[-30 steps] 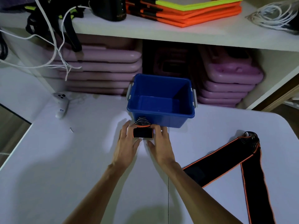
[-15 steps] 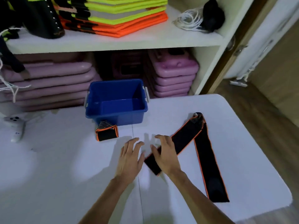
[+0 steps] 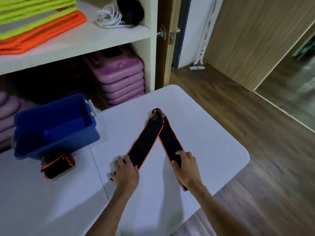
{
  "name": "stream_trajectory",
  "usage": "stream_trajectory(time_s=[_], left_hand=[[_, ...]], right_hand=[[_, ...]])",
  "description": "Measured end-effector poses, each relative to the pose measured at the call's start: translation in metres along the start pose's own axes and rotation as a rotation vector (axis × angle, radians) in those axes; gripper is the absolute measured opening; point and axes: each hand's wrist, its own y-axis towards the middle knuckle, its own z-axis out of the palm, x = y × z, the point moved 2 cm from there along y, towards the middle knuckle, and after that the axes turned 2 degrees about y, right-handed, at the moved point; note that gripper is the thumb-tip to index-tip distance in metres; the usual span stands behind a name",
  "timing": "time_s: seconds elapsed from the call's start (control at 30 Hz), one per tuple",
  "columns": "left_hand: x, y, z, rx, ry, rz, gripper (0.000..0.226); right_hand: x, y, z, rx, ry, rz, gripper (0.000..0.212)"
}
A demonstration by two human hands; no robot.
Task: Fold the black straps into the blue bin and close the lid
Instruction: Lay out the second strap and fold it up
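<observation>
A long black strap (image 3: 150, 137) with orange edging lies on the white table (image 3: 213, 133) bent into an upside-down V, its buckle end at the far tip. My left hand (image 3: 126, 172) rests on the near end of the V's left arm, fingers gripping it. My right hand (image 3: 185, 166) presses on the right arm near its end. A folded black strap (image 3: 57, 166) sits on the table against the front of the open blue bin (image 3: 56, 143), which looks empty. No lid is in view.
White shelves behind the table hold stacked purple cases (image 3: 121, 82), orange and yellow-green pads (image 3: 39, 29), a white cord coil (image 3: 110, 17) and a black object. The table's rounded right corner (image 3: 245, 155) borders wooden floor. A door stands at the back right.
My hands left the folded strap by the bin and moved right to the long strap. My left hand took its left end and my right hand its right arm. The view swung right.
</observation>
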Motion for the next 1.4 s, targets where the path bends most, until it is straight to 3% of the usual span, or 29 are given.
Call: stream_trajectory(time_s=[0.1, 0.23, 0.33, 0.43, 0.5, 0.6, 0.8, 0.9, 1.0, 1.2, 1.4], left_hand=[[0.007, -0.018, 0.004, -0.032, -0.012, 0.023, 0.043], [-0.013, -0.031, 0.008, 0.045, -0.427, 0.175, 0.037], [-0.038, -0.033, 0.004, 0.149, -0.562, 0.355, 0.038], [-0.047, -0.014, -0.004, 0.131, -0.640, 0.389, 0.029], [-0.045, 0.009, -0.007, 0.093, -0.613, 0.334, 0.024], [-0.046, 0.032, -0.004, 0.169, -0.538, 0.200, 0.025], [-0.076, 0.016, 0.008, 0.355, -0.859, -0.051, 0.029], [-0.080, 0.020, 0.005, 0.398, -0.945, -0.123, 0.027], [-0.082, 0.036, -0.006, 0.349, -0.900, -0.063, 0.024], [-0.119, 0.113, -0.039, -0.073, -0.583, 0.271, 0.026], [-0.159, 0.183, -0.045, -0.149, -0.284, 0.432, 0.053]], right_hand=[[0.003, -0.006, 0.009, 0.007, 0.034, 0.007, 0.039], [0.010, -0.011, 0.014, 0.012, 0.034, 0.011, 0.038], [0.009, -0.012, 0.012, -0.029, 0.038, 0.013, 0.038], [0.001, -0.016, 0.006, -0.055, 0.058, 0.058, 0.040], [-0.006, -0.020, 0.004, -0.048, 0.066, 0.109, 0.040], [-0.014, -0.027, 0.006, -0.024, 0.042, 0.146, 0.042], [-0.006, -0.024, 0.013, -0.005, -0.032, 0.200, 0.050], [-0.009, -0.016, 0.009, -0.008, 0.078, 0.268, 0.030], [-0.019, -0.010, 0.002, -0.010, 0.173, 0.318, 0.003], [-0.036, -0.003, -0.007, -0.125, 0.413, 0.240, 0.026], [-0.056, -0.006, 0.002, -0.201, 0.415, 0.195, 0.030]])
